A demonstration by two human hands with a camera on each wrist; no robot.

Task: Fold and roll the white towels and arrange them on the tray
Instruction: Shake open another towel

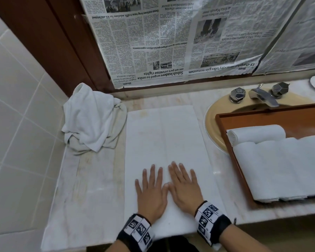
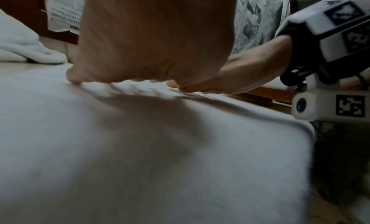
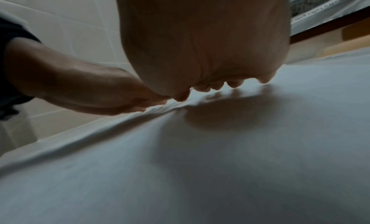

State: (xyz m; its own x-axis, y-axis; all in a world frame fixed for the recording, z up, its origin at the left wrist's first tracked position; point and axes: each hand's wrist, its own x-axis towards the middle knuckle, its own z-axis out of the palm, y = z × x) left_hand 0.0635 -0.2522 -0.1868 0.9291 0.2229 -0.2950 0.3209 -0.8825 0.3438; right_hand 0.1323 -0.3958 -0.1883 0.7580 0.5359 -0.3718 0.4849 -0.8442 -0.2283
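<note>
A white towel (image 1: 164, 135) lies folded into a long flat strip on the marble counter, running away from me. Both hands press flat on its near end, side by side with thumbs touching: my left hand (image 1: 151, 190) and my right hand (image 1: 184, 186), fingers straight and spread. The wrist views show each palm, left hand (image 2: 152, 42) and right hand (image 3: 206, 42), above the towel (image 2: 140, 148) (image 3: 220, 148). A brown wooden tray (image 1: 269, 113) over the sink holds one rolled towel (image 1: 256, 133) and folded white towels (image 1: 284, 168). A crumpled pile of white towels (image 1: 93, 119) sits at the back left.
A beige sink (image 1: 213, 115) with a chrome tap (image 1: 262, 95) lies under the tray. Newspaper (image 1: 171, 39) covers the mirror behind. Tiled wall (image 1: 16, 106) bounds the left side. Another flat cloth (image 1: 84, 197) covers the counter left of the towel.
</note>
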